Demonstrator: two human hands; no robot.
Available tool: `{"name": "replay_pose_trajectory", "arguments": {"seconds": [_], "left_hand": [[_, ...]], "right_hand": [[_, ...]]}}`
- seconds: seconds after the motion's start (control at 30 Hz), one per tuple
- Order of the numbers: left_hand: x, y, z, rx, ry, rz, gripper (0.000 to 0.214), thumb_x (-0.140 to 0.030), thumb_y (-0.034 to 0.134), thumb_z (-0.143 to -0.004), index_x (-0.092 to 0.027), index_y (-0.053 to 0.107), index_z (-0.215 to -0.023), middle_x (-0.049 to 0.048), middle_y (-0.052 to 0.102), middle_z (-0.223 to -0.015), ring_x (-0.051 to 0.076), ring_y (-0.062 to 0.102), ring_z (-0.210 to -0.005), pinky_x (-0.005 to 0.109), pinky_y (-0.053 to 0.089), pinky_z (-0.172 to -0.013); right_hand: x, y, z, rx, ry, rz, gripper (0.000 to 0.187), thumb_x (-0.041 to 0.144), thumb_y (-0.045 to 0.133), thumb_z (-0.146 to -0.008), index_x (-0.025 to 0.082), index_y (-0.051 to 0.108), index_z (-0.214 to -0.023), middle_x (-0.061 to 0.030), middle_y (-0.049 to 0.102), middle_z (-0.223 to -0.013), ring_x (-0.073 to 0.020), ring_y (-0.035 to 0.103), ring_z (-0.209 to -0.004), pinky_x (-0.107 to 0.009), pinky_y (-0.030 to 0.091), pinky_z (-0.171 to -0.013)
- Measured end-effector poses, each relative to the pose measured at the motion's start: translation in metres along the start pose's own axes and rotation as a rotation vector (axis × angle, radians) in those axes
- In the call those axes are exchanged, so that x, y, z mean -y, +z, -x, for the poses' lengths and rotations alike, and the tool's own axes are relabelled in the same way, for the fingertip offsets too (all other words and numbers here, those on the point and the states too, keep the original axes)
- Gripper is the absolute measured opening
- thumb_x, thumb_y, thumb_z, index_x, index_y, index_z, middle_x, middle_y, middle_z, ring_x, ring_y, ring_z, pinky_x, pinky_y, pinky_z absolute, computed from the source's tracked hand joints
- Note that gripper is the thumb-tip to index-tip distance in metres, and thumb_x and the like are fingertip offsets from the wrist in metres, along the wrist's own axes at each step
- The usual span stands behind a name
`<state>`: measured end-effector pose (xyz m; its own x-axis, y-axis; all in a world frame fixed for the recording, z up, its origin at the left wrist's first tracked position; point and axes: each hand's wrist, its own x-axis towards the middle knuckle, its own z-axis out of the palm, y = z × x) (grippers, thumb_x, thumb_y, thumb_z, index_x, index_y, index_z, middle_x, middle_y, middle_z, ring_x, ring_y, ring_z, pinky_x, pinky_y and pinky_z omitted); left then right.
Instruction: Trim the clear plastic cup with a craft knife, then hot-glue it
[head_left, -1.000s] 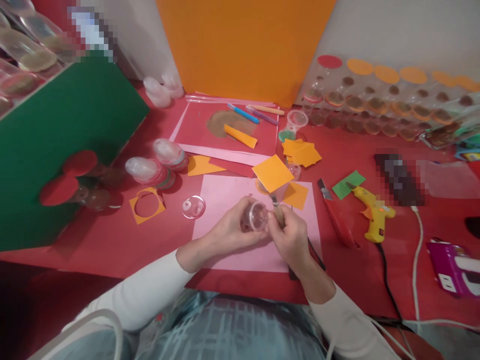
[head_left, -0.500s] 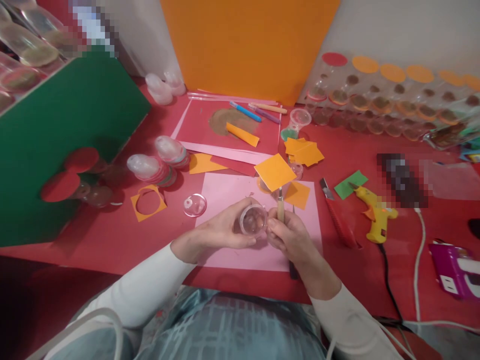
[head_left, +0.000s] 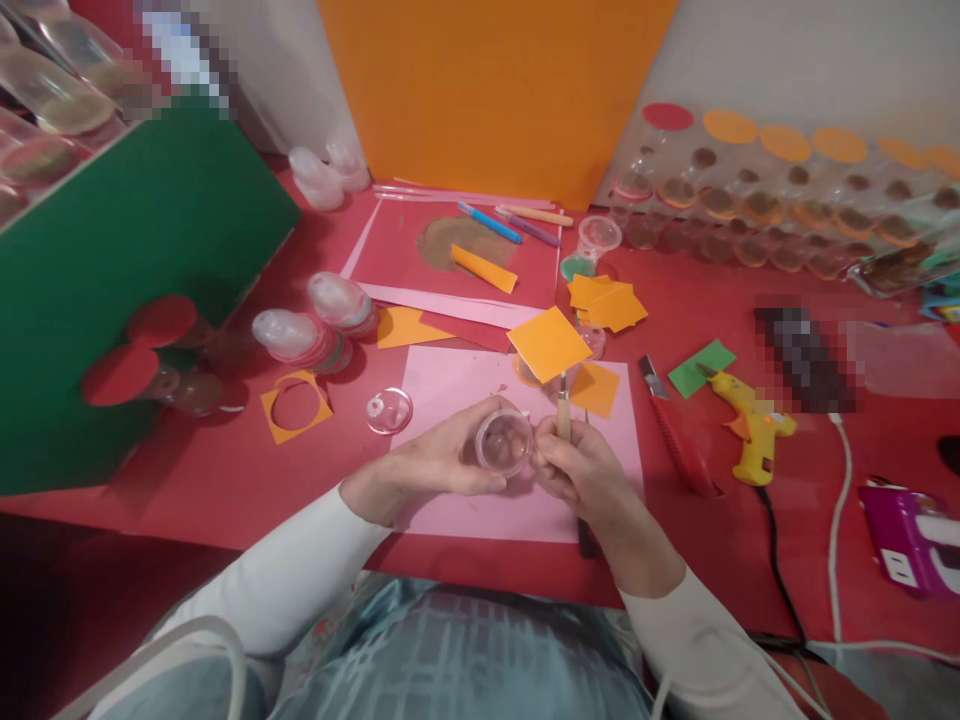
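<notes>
Where our hands meet: over the near half of the pink sheet point(head_left: 450, 385), low in the middle of the head view.
Left hand: our left hand point(head_left: 442, 460) curls its fingers and thumb round the clear cup point(head_left: 504, 442), gripping its wall from the left.
Clear cup: lifted off the sheet and tipped on its side, mouth turned toward us, pressed between both hands.
Right hand: our right hand point(head_left: 581, 470) is closed in a fist on the craft knife point(head_left: 562, 408), its fingertips touching the cup's right edge.
Craft knife: the wooden handle stands up out of the fist and the blade points away from us, just beside the cup; we cannot tell whether the blade touches it.
Orange squares: a large orange square point(head_left: 550, 343) lies tilted at the sheet's far edge, a smaller orange square point(head_left: 596, 388) just right of the knife tip.
Dome lid: a clear dome lid point(head_left: 388, 410) sits on the red table point(head_left: 225, 480) just left of the sheet.
Cut-out: an orange scrap with a round hole point(head_left: 295, 405) lies farther left.
Right side: a red cutter point(head_left: 675, 440), a green scrap point(head_left: 701, 367) and a yellow glue gun point(head_left: 750, 425) lie well apart from our hands.
</notes>
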<state>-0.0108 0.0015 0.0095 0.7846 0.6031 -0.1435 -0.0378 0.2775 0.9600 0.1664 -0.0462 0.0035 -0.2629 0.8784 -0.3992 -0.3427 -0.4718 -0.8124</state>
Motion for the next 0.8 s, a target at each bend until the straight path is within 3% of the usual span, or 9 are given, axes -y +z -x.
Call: {"name": "replay_pose_trajectory", "arguments": {"seconds": [0.17,0.23,0.33,0.5,0.63,0.73,0.8], "left_hand": [[-0.007,0.001,0.003,-0.107,-0.007,0.146,0.040,-0.032,0.076,-0.067,-0.018,0.050,-0.095,0.0012,0.059,-0.085,0.018,0.064,-0.077,0.031,0.054,-0.066],[-0.010,-0.002,0.004,-0.160,0.033,0.092,0.043,-0.032,0.077,-0.066,-0.019,0.049,-0.096,0.0002,0.060,-0.084,0.016,0.064,-0.071,0.029,0.053,-0.062],[-0.010,-0.007,0.005,-0.199,0.038,-0.048,0.043,-0.032,0.077,-0.067,-0.020,0.049,-0.096,0.0003,0.063,-0.084,0.014,0.063,-0.064,0.027,0.051,-0.060],[-0.010,-0.012,0.008,-0.329,0.008,-0.357,0.042,-0.036,0.073,-0.069,-0.020,0.052,-0.101,0.0044,0.063,-0.096,0.018,0.063,-0.081,0.031,0.052,-0.070],[-0.012,-0.010,0.007,-0.437,-0.012,-0.682,0.047,-0.037,0.073,-0.069,-0.020,0.053,-0.108,0.0063,0.062,-0.108,0.022,0.061,-0.095,0.035,0.050,-0.083],[-0.008,-0.011,0.006,-0.474,0.016,-0.842,0.054,-0.034,0.071,-0.070,-0.021,0.048,-0.117,0.0069,0.063,-0.112,0.023,0.061,-0.099,0.036,0.050,-0.087],[-0.003,-0.014,0.005,-0.488,0.053,-0.952,0.046,-0.032,0.067,-0.074,-0.020,0.048,-0.115,0.0079,0.063,-0.112,0.023,0.061,-0.101,0.038,0.050,-0.088]], "right_hand": [[-0.007,-0.006,0.002,-0.138,-0.174,0.239,0.033,0.040,0.063,-0.075,0.022,0.042,-0.058,0.0110,0.034,-0.044,-0.0031,0.023,-0.034,-0.017,0.018,-0.032],[-0.010,-0.008,0.003,-0.185,-0.282,0.396,0.038,0.038,0.063,-0.077,0.022,0.035,-0.055,0.0106,0.032,-0.045,-0.0042,0.025,-0.039,-0.018,0.023,-0.036],[-0.012,-0.008,0.004,-0.256,-0.375,0.663,0.034,0.034,0.061,-0.079,0.022,0.038,-0.057,0.0091,0.033,-0.050,-0.0067,0.032,-0.045,-0.020,0.030,-0.044],[-0.011,-0.009,0.006,-0.272,-0.528,0.907,0.007,0.024,0.054,-0.086,0.021,0.058,-0.082,0.0016,0.058,-0.069,-0.0139,0.058,-0.067,-0.024,0.046,-0.063],[-0.015,-0.012,0.007,-0.316,-0.615,1.080,0.011,0.024,0.051,-0.091,0.020,0.062,-0.089,-0.0045,0.064,-0.081,-0.0173,0.063,-0.076,-0.027,0.049,-0.069],[-0.018,-0.012,0.009,-0.341,-0.572,1.198,0.015,0.030,0.052,-0.093,0.020,0.062,-0.094,-0.0050,0.068,-0.084,-0.0176,0.064,-0.074,-0.027,0.048,-0.066],[-0.018,-0.011,0.010,-0.359,-0.545,1.256,0.019,0.034,0.051,-0.094,0.020,0.062,-0.098,-0.0051,0.069,-0.087,-0.0179,0.065,-0.076,-0.026,0.047,-0.064]]}}
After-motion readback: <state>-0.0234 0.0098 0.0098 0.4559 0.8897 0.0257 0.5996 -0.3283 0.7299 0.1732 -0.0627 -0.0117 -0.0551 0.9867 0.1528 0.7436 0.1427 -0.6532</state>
